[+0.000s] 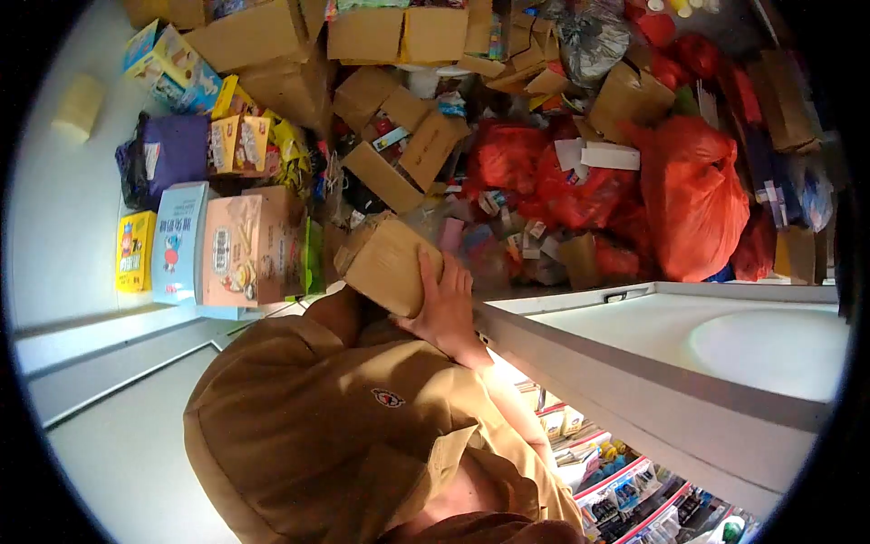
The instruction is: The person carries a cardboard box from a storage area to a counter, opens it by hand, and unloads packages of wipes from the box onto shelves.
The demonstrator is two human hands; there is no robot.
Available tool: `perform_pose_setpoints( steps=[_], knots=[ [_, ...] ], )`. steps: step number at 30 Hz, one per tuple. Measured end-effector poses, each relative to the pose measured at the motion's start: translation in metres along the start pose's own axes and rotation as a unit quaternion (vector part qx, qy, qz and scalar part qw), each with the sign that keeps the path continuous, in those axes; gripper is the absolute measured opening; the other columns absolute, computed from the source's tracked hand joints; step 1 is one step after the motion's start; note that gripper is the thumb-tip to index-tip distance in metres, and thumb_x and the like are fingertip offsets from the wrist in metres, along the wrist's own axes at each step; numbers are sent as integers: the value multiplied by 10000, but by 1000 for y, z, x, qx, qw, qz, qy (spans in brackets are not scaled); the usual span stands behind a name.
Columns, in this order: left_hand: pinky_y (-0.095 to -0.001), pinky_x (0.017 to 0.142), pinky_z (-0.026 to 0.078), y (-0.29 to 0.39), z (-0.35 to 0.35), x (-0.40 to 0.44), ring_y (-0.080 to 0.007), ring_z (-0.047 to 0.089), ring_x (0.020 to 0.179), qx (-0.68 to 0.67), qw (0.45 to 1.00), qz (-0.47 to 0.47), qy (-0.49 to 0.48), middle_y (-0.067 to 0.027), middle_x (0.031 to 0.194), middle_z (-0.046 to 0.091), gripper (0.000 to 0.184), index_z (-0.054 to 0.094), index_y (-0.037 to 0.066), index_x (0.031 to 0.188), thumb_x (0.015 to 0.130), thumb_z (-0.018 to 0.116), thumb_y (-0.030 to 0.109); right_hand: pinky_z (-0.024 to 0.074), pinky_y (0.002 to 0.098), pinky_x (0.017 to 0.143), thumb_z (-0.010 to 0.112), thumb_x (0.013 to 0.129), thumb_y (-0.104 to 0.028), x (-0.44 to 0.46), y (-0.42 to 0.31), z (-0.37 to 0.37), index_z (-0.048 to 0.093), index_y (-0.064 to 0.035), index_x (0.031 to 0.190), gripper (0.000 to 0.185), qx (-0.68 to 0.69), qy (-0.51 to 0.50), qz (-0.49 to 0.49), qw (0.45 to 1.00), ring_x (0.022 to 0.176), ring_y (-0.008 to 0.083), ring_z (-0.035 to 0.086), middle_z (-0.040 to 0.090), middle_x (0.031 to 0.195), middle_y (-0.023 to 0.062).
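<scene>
While the right hand [446, 304] is clamping the tan, block-shaped cardboard box [388, 263] mid-frame, that box could be tipping if the hidden left hand, its grip impossible to tell, isn't supporting it.

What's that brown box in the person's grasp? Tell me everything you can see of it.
The brown box is blocky and looks like cardboard, with a plain, faintly streaked broad face and a narrower side at its upper left. It is tilted before the brown shirt. The right hand grips its right edge. Its underside is hidden; I can't tell whether it's sealed.
</scene>
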State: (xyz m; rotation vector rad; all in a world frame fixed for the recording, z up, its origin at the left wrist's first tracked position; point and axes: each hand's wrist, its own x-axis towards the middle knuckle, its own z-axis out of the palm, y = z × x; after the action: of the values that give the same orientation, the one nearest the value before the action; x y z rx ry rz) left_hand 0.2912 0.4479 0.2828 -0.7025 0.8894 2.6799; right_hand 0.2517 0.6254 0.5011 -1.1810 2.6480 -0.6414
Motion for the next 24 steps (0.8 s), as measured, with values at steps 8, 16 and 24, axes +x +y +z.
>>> perform_pose_setpoints(
  steps=[8,16,24],
  knots=[
    [-460,1073,455,-12,-11,-22,-295,511,1327,-21,999,47,14,-129,1513,473,763,364,109,1562,974,594,537,295,604,1118,950,561,-438,-24,-16,-1,324,-72,1539,1217,-27,-24,-19,999,1313,484,383,354,1432,307],
    [-462,1076,453,-56,-22,-50,-299,508,1330,-54,994,77,51,-133,1512,474,758,368,108,1558,976,587,541,217,673,1170,900,554,-619,-49,-15,9,304,-43,1538,1287,-64,-104,-19,992,1350,494,379,413,1405,304],
    [-464,1079,452,-90,-35,-76,-302,505,1332,-70,992,66,85,-137,1510,475,753,372,106,1555,978,579,544,240,645,1169,902,535,-630,-28,-39,9,273,-76,1570,1331,-7,-105,-75,992,1435,515,290,284,1531,324]
  ],
)
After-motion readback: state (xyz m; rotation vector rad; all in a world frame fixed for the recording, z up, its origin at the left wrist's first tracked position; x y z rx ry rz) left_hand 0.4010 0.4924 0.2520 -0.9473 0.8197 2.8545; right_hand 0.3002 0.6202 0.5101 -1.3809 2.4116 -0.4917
